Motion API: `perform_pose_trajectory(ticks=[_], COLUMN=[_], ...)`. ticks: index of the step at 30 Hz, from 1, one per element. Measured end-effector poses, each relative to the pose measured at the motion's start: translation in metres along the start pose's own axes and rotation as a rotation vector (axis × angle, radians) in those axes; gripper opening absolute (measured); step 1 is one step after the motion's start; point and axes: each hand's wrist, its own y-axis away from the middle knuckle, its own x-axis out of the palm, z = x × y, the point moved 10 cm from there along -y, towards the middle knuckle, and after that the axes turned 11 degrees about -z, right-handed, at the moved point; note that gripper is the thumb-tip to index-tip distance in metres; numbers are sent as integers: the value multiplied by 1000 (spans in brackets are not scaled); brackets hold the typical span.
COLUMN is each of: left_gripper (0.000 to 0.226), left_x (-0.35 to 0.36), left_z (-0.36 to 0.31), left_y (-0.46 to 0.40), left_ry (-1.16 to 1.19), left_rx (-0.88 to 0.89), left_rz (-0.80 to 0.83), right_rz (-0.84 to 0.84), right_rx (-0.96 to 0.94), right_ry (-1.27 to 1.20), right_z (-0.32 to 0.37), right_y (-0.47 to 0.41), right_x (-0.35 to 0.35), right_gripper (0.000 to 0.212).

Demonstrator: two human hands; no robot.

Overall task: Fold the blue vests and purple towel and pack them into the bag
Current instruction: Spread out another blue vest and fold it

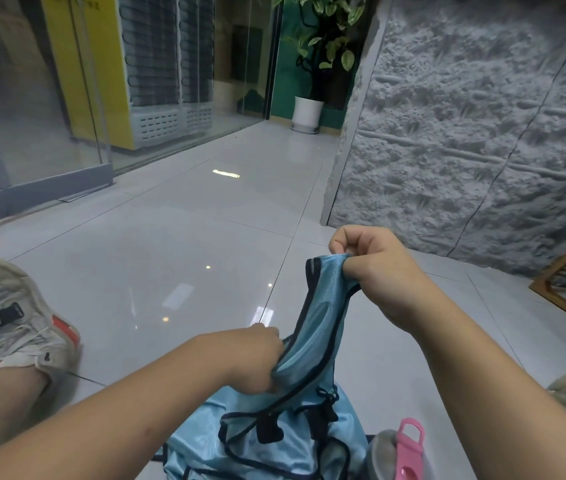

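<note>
The right hand (pixel 376 271) pinches the top edge of a light blue mesh vest (pixel 316 327) with curled fingers, lifting it above the tiled floor (pixel 170 254). The left hand (pixel 257 358) grips the same vest lower down, fingers wrapped round the bunched fabric, over more blue vests (pixel 264 445) heaped below beside a pink-handled bottle (pixel 409 448)

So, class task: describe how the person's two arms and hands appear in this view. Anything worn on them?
Both forearms are bare, with no sleeves in view. The left hand and right hand wear no gloves, and no rings, watch or bracelets show.
</note>
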Motion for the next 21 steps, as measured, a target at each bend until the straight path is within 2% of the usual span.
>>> perform_pose_trajectory(ticks=[4,12,17,19,21], left_gripper=[22,21,22,19,12], left_x=[1,-37,-60,-63,-61], left_z=[33,72,71,67,63], left_y=[0,5,13,15,17], left_ry=[-115,-282,-252,-219,-106], left_rx=[-92,-208,-223,-225,-226], left_rz=[-15,-210,-379,-394,-371], right_rz=[-24,-37,34,78,118], right_rx=[-9,-26,-18,-8,0], right_ry=[8,93,148,181,225], right_z=[-3,-16,-23,-24,-27], right_y=[-4,-5,-2,-1,0], right_x=[-9,-21,-18,-18,-19], right_gripper=[26,23,28,27,35])
